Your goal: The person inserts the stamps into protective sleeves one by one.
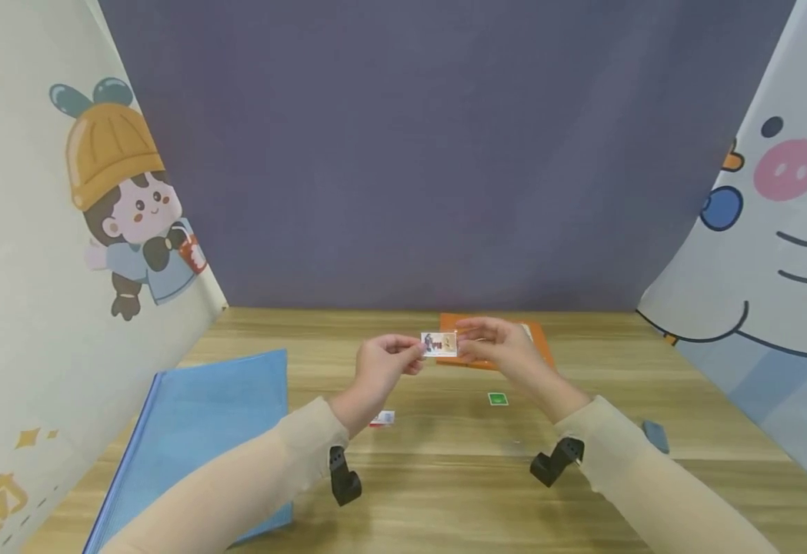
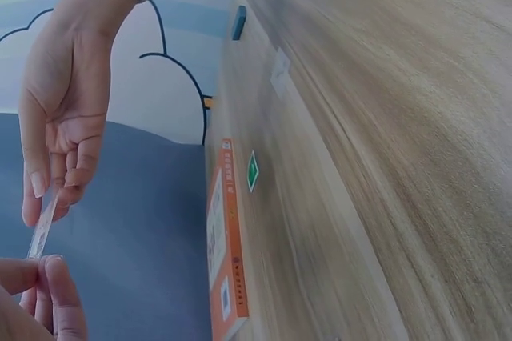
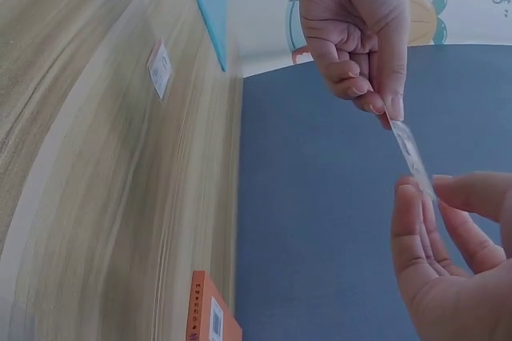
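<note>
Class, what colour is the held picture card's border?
White; the picture card shows best in head view.

Left hand [image 1: 388, 360] and right hand [image 1: 503, 348] hold a small printed card [image 1: 439, 344] between them
The fingers [image 1: 398, 339] pinch its opposite ends over a wooden counter [image 1: 445, 492]; there lie an orange item [image 1: 539, 348] behind the right hand, a small green piece [image 1: 498, 399] nearer, a blue folder [image 1: 223, 415] at left and a grey object [image 1: 655, 436] at right.

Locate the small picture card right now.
Head view, just right of centre: the small picture card is pinched between the left hand and the right hand, overlapping the left edge of the orange book behind.
</note>
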A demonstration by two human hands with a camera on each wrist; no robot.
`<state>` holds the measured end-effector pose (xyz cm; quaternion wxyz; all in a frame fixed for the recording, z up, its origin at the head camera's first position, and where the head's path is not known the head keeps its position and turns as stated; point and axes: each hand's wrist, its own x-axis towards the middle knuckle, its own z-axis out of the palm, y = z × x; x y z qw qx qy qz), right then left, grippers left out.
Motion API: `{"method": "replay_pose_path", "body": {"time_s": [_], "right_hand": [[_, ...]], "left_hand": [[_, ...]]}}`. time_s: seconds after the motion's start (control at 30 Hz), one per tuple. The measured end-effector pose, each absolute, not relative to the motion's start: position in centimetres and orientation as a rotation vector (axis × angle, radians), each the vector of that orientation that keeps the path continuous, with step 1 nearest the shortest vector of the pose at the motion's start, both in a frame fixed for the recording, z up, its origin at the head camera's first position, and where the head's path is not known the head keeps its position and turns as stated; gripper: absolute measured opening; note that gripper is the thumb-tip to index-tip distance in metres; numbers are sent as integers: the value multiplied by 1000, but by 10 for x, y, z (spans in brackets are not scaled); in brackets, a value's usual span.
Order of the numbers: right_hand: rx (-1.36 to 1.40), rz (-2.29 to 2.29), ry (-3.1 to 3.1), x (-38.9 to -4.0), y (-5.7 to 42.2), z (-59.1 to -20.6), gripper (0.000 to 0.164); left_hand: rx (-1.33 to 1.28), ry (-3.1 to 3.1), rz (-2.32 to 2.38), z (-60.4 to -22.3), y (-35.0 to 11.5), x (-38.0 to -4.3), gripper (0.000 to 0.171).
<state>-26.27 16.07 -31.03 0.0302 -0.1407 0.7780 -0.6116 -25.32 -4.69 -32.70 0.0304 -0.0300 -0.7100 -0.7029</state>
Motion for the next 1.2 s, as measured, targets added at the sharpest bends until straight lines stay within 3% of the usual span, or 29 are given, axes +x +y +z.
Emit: {"method": "replay_pose_path", "body": {"time_s": [0.47, 0.87, 1.2], "right_hand": [[-448, -1755, 2525, -262, 157, -317, 45], [-347, -1757, 2510, -261, 157, -328, 43], [-275, -1799, 2427, -261, 155, -342, 44]], "left_hand": [[-146, -2195, -2223, -332, -49, -252, 24], [-339, -2421, -2038, -342, -58, -256, 56], [-409, -2528, -1837, -351, -58, -262, 46]]}}
